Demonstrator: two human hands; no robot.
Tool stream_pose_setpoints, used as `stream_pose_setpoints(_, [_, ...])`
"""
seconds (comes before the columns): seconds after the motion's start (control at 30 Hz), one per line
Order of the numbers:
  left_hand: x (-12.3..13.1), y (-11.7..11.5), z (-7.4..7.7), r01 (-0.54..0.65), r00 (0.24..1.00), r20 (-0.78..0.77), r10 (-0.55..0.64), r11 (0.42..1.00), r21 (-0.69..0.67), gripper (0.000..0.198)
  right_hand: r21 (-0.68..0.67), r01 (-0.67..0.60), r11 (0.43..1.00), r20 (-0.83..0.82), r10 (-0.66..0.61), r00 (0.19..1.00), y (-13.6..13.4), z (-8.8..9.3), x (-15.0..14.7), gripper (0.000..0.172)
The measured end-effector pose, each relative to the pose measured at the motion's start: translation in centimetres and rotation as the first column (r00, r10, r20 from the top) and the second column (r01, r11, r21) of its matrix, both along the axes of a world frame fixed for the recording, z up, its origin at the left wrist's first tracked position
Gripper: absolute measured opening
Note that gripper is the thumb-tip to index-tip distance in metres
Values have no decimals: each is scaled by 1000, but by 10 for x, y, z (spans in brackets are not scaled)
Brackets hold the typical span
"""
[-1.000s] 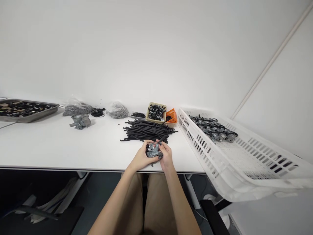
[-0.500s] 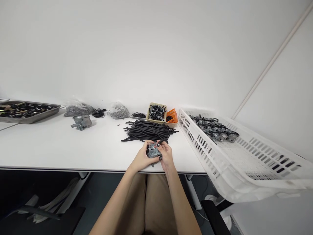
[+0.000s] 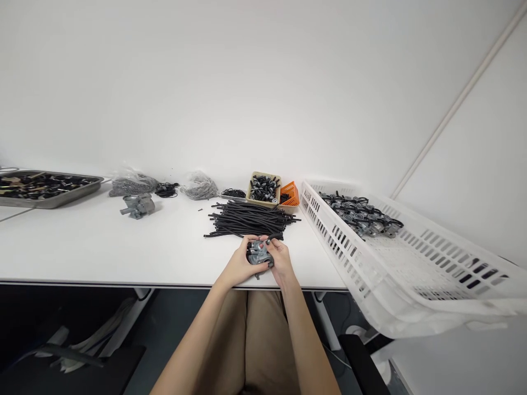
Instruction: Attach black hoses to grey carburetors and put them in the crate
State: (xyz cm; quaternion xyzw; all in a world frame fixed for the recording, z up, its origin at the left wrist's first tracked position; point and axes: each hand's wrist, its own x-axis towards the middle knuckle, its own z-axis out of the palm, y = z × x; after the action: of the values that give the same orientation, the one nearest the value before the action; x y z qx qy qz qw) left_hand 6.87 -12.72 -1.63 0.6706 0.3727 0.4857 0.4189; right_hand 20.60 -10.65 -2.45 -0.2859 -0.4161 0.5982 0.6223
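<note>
Near the table's front edge, I hold a grey metal carburetor (image 3: 259, 257) between both hands. My left hand (image 3: 240, 267) wraps round its left side, with the thumb along its lower edge. On the other side, my right hand (image 3: 281, 262) is closed over a short black rubber hose (image 3: 274, 237) at the carburetor's upper right, thumb pressing from above. My fingers partly cover where the hose meets the metal. Just beyond lies a pile of black rubber hoses (image 3: 247, 218). Farther left on the table stands another grey carburetor (image 3: 139, 206).
To the right, a white slatted crate (image 3: 411, 263) holds several carburetors with hoses. A yellow basket (image 3: 248, 193) of small black-and-grey parts and an orange basket (image 3: 293, 192) stand behind the pile. Clear bags (image 3: 199, 185) of small parts and a metal tray (image 3: 82, 190) are leftward.
My right thumb has shifted slightly upward on the hose. Both hands keep their hold on the carburetor in the same place, and the things around them stay put.
</note>
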Motion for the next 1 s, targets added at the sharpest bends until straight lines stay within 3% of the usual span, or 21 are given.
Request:
stream_pose_setpoints(0.13, [0,1,-2,22,1000,4,-22,1000,3,60,-10,-72,997,-92,71,993,-5,-2,6,31])
stream_pose_setpoints(0.3, [0,0,-2,8,1000,-6,-8,1000,1,60,-14,-69,998,-179,65,982,-7,-4,7,20])
stream_pose_setpoints(0.5, [0,0,-2,2,1000,-10,-2,1000,-12,61,-24,-24,999,-142,20,990,-5,-7,6,23])
stream_pose_setpoints(0.67, [0,1,-2,6,1000,-5,-6,1000,-8,62,-19,-37,999,-113,35,993,-6,-5,6,41])
stream_pose_setpoints(1.0, [0,0,-2,16,1000,-10,-16,1000,5,62,50,39,998,-61,-36,997,-6,-8,3,31])
